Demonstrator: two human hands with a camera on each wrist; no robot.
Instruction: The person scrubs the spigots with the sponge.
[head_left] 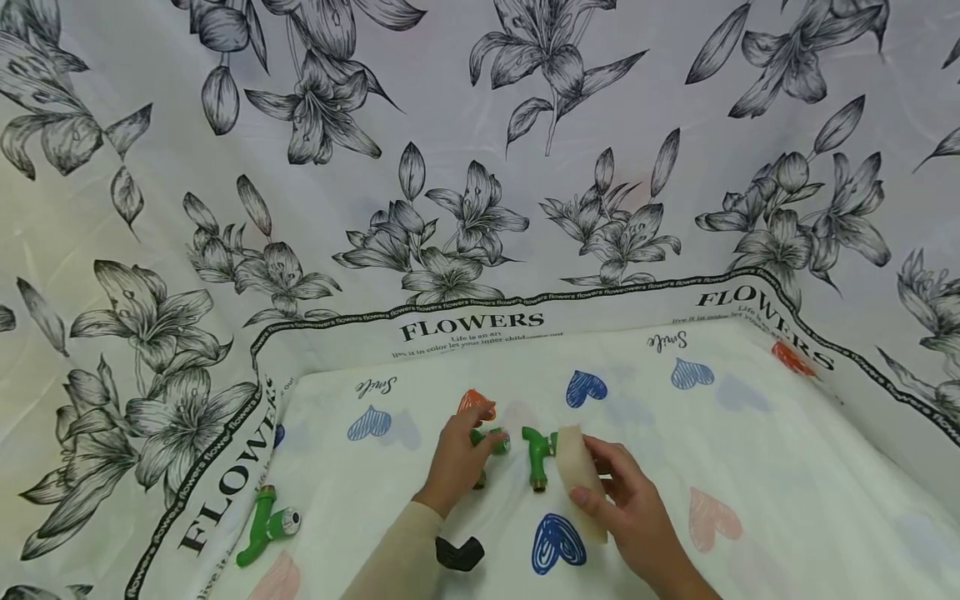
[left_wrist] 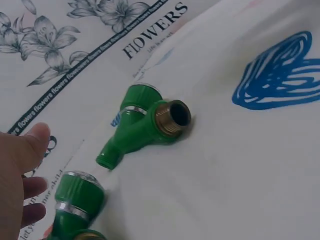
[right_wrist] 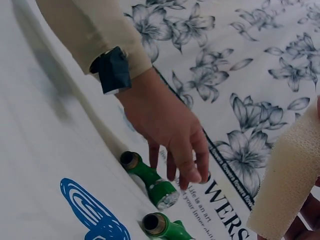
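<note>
Backdrop: lily-print cloth (head_left: 540,225) rising at the back, "FLOWERS" lettered along its lower border.
Worktop: white cloth (head_left: 360,492), scattered with hearts, and here's the action!
Right hand: there it is, the right hand (head_left: 633,504), thumb and fingers clamped on a pale sponge (head_left: 581,483).
Left hand: the left hand (head_left: 459,457), fingers apart, nothing gripped, hovering right by a green tap (right_wrist: 145,175).
Sponge: tilted, just beside the middle tap (head_left: 537,457); touching or not, cannot tell.
Outlier: the far-left tap (head_left: 260,529), lying well apart.
</note>
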